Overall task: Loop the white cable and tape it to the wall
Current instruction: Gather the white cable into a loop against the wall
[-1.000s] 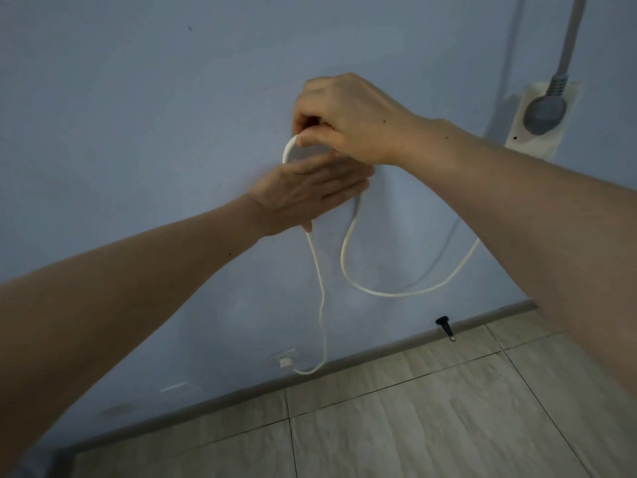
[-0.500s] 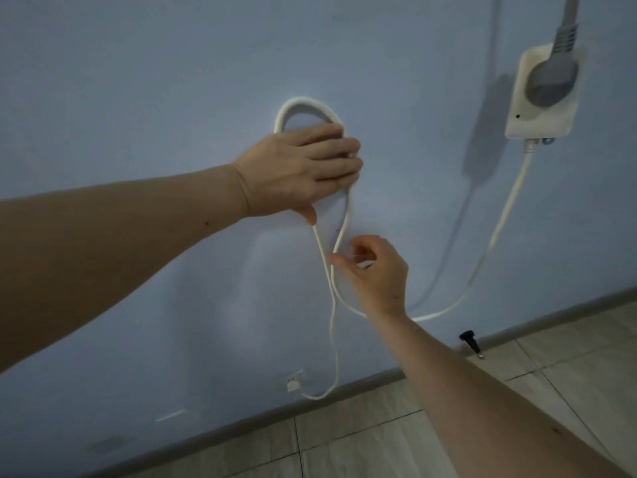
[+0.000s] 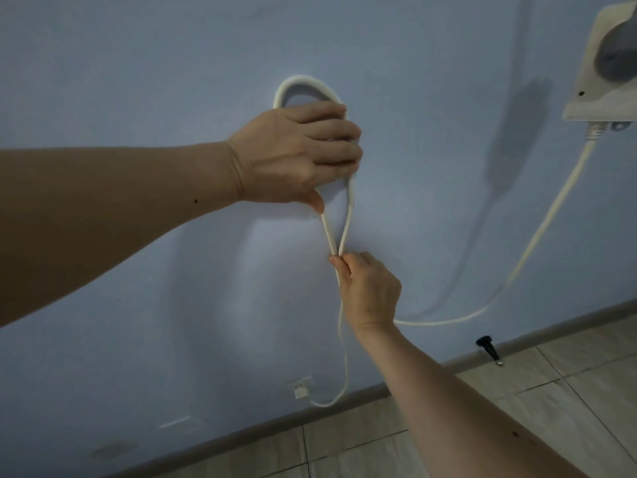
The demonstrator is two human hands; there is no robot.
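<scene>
The white cable (image 3: 349, 208) forms an upright loop against the blue wall (image 3: 138, 81). My left hand (image 3: 296, 153) lies flat over the loop's middle, fingers together, pressing it to the wall; the loop's top curve shows above my fingers. Below it my right hand (image 3: 368, 288) pinches the two strands together where they meet. One strand hangs down to a small white plug (image 3: 300, 391) near the skirting. The other sweeps right and up to a white socket box (image 3: 599, 84). No tape is visible.
A grey plug (image 3: 620, 60) sits in the socket box at the upper right. A black doorstop (image 3: 488, 350) sticks out of the skirting at the lower right. Beige floor tiles (image 3: 517, 408) run along the bottom. A pale strip (image 3: 174, 423) marks the wall low on the left.
My right hand left the loop's top, dropped below my left hand and closed on the two strands. My left hand stayed on the loop. The view shifted left and closer.
</scene>
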